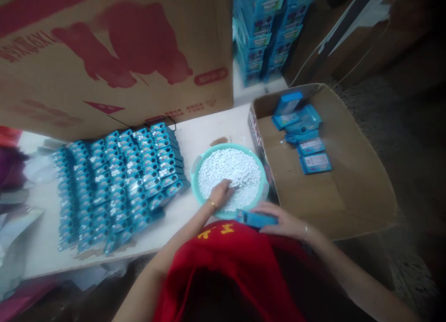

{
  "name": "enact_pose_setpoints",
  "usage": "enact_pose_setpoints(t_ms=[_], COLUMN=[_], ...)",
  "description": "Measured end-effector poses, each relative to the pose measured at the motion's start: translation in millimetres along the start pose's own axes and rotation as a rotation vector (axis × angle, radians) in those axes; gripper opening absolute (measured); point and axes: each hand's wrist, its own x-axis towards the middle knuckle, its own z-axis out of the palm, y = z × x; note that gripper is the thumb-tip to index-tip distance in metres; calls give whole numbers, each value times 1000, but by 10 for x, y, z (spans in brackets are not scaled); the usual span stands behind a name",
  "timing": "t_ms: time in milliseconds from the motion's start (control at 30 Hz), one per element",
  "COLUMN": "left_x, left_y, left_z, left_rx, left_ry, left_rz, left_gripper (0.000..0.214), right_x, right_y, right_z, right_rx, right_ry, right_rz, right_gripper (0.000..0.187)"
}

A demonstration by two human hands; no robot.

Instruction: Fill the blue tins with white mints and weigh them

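My left hand [222,193] reaches into a teal bowl [198,160] heaped with small white pellets [234,168]; its fingers are bent together among the pellets, and what they pinch is too small to make out. My right hand [285,221] grips a small blue box [256,218] just in front of the bowl, above my red cap. The box lies on its side, one end toward the bowl.
Rows of many blue boxes [118,182] cover the white table [212,127] to the left. An open cardboard carton [348,173] at right holds several blue boxes [303,131]. A large brown printed carton [114,57] stands behind, with stacked blue packs [268,29] beyond.
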Motion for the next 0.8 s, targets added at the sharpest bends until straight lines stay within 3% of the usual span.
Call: enact_pose_setpoints(t_ms=[100,200,267,400,467,633,800], left_x=[-48,-107,-158,-305,-390,-519,-484], left_y=[-46,-37,-11,82,150,379,712], left_z=[-191,-392,-553,-978,-1210,-1626,-1728], left_rx=[-17,-25,-24,-12,5,91,322], left_ry=[20,41,56,71,49,-108,-246], left_rz=[40,81,105,141,161,233,201], left_gripper=[27,26,26,27,28,28,25], right_x=[114,187,210,274,333,500,607], right_y=[-30,-6,52,192,222,154,126], right_z=[22,40,56,148,200,267,318], right_rx=[-124,-80,-24,-15,-73,-318,-438], right_ry=[-82,-18,103,466,541,489,437], right_rz=[12,80,91,37,-31,-163,-250], right_gripper=[51,52,57,56,50,41,43])
